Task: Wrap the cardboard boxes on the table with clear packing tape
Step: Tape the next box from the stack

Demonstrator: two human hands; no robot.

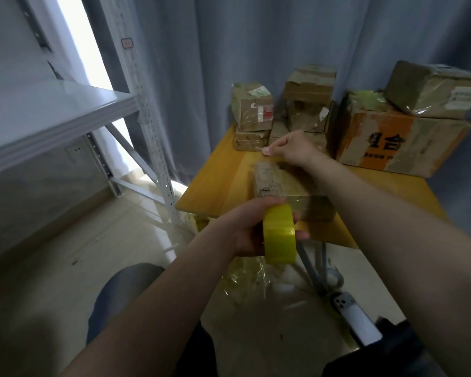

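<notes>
Left hand [245,231], arm extended, grips the tape roll [279,236]; right hand [291,149] pinches the tape end [275,159] above the box [280,183].

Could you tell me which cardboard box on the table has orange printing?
The large box at the back right of the table, with a smaller box stacked on it; the rest show no orange.

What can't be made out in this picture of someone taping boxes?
1. Head view: the box being wrapped is partly hidden by the right forearm and the tape roll.
2. Head view: the tape strip, pinched by the right hand, is too transparent to trace back to the roll.
3. Head view: the left hand has its fingers mostly hidden behind the roll.
4. Head view: labels on the stacked boxes are too small and blurred to read.
</notes>
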